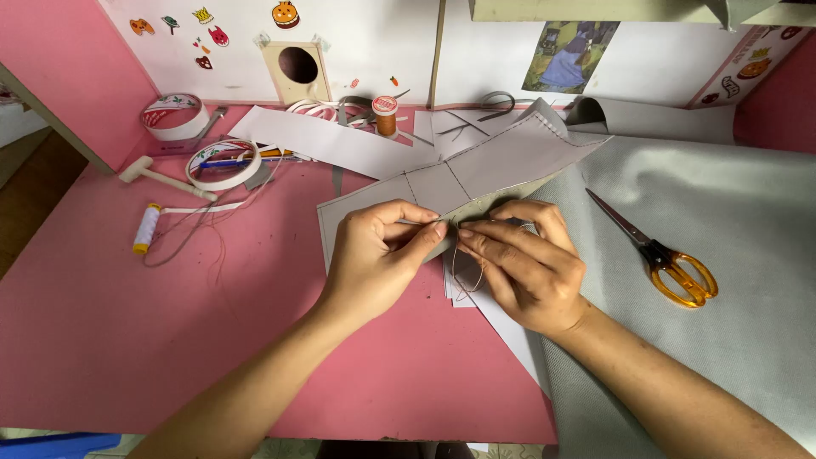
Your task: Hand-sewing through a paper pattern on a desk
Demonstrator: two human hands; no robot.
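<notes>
While both hands meet mid-table, left hand (374, 259) and right hand (518, 263) pinch same edge of grey fabric piece (476, 170), fingertips nearly touching. Piece's long axis runs 8 to 2 o'clock, stitched dashed lines, thin thread (466, 276) looping at 6. Scissors (667, 259) lie at 3, untouched.

Pink worktop (102, 340), pink side wall (59, 76) at left. White back wall (374, 42) with cartoon stickers (286, 14), a round hole (298, 65), one photo print (568, 56). Even, soft light.
</notes>
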